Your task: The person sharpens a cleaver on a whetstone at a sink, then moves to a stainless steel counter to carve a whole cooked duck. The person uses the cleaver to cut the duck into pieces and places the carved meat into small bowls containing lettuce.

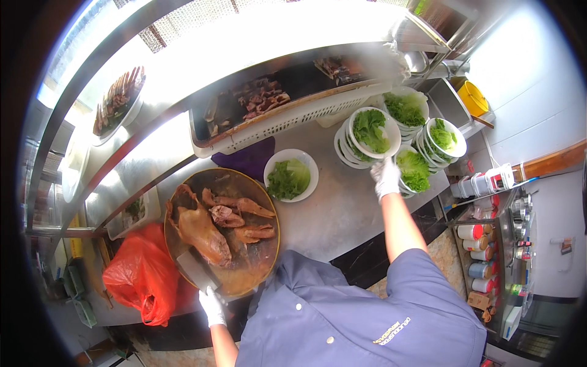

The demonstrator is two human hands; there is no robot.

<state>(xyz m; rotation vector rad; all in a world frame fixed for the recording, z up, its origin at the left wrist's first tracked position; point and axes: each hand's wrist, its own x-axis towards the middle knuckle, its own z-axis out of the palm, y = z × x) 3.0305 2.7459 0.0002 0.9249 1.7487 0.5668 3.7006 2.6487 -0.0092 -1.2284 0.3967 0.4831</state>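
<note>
My right hand, in a white glove, grips the near rim of a white plate with lettuce on it. That plate tops a stack of similar plates. My left hand, also gloved, is at the handle end of a cleaver; the handle is hidden by the fingers. The blade lies over the lower left of a round chopping board. A cooked poultry carcass and several cut pieces rest on the board. Beside the board stands a single white plate with lettuce.
More stacked lettuce plates stand at the right. A white basket holding a tray of meat pieces spans the back. A red plastic bag sits left of the board. A steel shelf runs above, carrying a plate of sliced meat.
</note>
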